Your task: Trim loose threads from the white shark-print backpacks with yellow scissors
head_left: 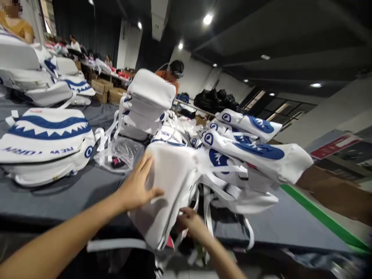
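Holding a White Bag Between Two Hands

At the centre of the frame, the white bag (171, 182) is leaning at a tilt over the near edge of the grey table (110, 197). The left hand (138, 188) is spreading its fingers against the bag's left side, its thumb lying across the pale panel. Lower down, the right hand (192, 223) is curling at the bag's right side, near the zipped edge; whether it is pinching anything cannot be told. The bag is thus lying between the hands.

Right of it, a pile of shark-faced bags (250, 151) is trailing white straps (207, 209). At the left of the frame, a blue-and-white bag (49, 143) is resting on the table, and a clear plastic wrapper (123, 153) is lying between it and the held bag.
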Action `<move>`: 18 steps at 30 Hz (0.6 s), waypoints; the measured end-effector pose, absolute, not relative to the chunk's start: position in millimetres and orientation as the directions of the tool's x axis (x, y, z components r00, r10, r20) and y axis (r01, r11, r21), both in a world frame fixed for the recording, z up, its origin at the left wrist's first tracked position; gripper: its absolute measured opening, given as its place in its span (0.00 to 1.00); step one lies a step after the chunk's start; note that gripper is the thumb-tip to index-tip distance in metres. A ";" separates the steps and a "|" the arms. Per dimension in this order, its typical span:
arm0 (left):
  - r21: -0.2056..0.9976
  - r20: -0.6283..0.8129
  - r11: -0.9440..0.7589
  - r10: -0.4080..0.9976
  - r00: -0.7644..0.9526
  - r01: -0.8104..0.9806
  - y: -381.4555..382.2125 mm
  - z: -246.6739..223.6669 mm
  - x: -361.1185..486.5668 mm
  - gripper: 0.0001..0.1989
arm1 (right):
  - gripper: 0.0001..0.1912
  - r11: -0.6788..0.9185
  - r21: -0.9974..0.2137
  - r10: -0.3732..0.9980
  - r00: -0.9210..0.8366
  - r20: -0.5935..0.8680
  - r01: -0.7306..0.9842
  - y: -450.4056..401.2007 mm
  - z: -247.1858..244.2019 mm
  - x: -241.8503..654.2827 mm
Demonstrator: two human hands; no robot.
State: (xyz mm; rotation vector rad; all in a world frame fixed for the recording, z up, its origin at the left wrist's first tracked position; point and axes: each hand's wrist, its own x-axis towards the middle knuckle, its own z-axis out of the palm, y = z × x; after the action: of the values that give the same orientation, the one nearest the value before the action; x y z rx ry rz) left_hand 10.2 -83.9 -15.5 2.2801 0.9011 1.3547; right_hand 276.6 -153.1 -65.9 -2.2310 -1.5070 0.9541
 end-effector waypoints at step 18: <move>0.805 0.331 -0.370 0.929 0.167 0.463 -81.5 -97.0 11.8 0.30 | 0.17 -0.624 -0.758 0.743 0.446 -0.500 0.189 -130.6 -127.3 304.5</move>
State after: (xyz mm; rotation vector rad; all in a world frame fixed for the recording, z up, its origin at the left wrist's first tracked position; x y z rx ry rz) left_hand 11.8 -81.5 -97.0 1.9134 1.3127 1.1329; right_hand 304.5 -130.6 -127.3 -2.0757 -0.7770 1.1462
